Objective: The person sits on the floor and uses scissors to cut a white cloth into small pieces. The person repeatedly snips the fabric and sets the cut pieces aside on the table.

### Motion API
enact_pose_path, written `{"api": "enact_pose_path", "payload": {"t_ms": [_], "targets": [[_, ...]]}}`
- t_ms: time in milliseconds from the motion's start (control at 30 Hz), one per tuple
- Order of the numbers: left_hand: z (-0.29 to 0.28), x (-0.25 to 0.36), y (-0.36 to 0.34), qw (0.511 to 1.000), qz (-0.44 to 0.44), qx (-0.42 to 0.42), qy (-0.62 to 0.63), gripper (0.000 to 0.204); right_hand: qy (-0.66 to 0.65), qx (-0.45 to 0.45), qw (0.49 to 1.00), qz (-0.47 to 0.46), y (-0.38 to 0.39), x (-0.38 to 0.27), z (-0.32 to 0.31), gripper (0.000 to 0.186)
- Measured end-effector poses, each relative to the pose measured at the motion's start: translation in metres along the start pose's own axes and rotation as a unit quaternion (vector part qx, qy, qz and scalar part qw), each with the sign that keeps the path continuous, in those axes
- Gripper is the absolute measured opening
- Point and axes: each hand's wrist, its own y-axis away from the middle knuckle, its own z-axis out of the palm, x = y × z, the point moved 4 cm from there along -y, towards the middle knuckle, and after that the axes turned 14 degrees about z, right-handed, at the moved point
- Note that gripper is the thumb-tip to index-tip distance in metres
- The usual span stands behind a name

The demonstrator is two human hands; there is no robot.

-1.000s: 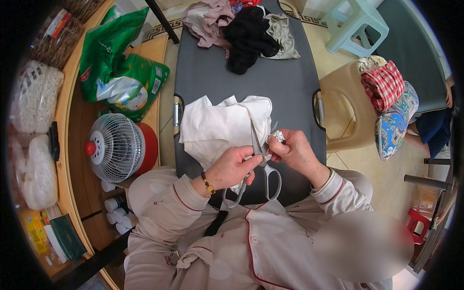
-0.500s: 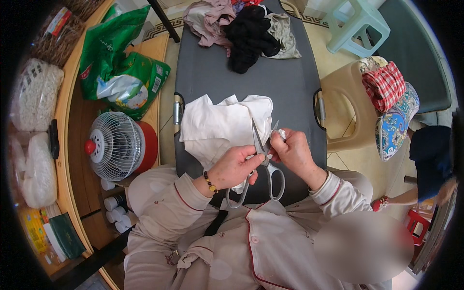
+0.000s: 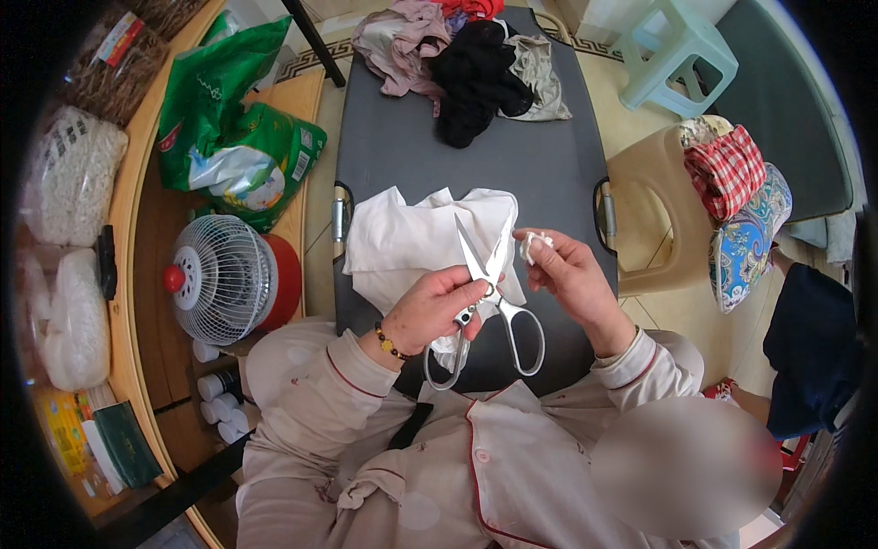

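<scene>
My left hand [image 3: 428,311], with a beaded bracelet at its wrist, grips silver scissors [image 3: 469,249] near the pivot. Their blades are spread and point away from me over a folded white cloth [image 3: 389,229]; both loops hang toward my lap. My right hand [image 3: 576,285] is beside the blades, off the scissors. Between its thumb and fingers it pinches a small crumpled white scrap [image 3: 528,245]. Part of the cloth is hidden beneath my left hand and the scissors.
The cloth lies on a grey folding bed [image 3: 384,137], with a clothes pile [image 3: 476,73] at its far end. On the left are a wire-guarded fan [image 3: 224,279] and a green bag [image 3: 265,156]. A beige stool [image 3: 654,210] stands right. Another person's leg [image 3: 754,403] shows beyond.
My right hand has moved away from the scissors to the right, carrying the white scrap. The scissors' blades have spread wider and swung left. The person at the right has shifted.
</scene>
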Motion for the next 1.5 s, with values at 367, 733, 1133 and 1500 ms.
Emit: {"api": "enact_pose_path", "payload": {"t_ms": [367,733,1133,1500], "targets": [[0.0,-0.01,-0.003,0.998,0.024,-0.02,-0.061,0.022,0.129,0.05,0.99,-0.021,0.004,0.006,0.01,0.021],[0.0,-0.007,-0.003,0.995,0.025,-0.005,-0.094,0.022,0.109,0.099,0.989,0.023,0.011,0.0,0.009,0.014],[0.0,-0.006,-0.003,0.999,0.02,0.003,-0.037,0.022,0.169,0.106,0.969,-0.143,0.011,0.015,0.019,0.015],[0.002,-0.01,-0.004,0.996,0.04,-0.006,-0.077,0.021,0.163,0.142,0.962,-0.165,0.006,0.015,0.022,0.016]]}}
